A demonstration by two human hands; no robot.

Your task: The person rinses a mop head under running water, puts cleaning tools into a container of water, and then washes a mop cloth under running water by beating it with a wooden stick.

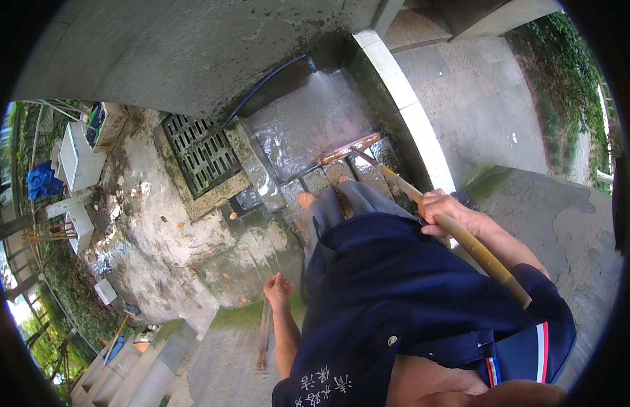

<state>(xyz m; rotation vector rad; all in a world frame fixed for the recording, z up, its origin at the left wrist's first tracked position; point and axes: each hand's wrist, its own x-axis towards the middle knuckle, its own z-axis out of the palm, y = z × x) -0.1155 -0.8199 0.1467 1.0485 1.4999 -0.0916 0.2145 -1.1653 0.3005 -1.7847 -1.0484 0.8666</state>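
Observation:
My right hand is wrapped around a bamboo pole that slants across my right side. At its far end is a long brown head, probably a brush or squeegee, resting on the wet floor of a concrete wash basin. Water sprays into the basin from the end of a blue hose. My left hand hangs low at my left side with its fingers curled. A wooden stick appears right beside that wrist; whether the hand touches it I cannot tell.
A slotted drain grate lies left of the basin. White tiles cap the basin's right wall. My feet stand on wet slabs at its near edge. White boxes, a blue cloth and concrete steps are farther left.

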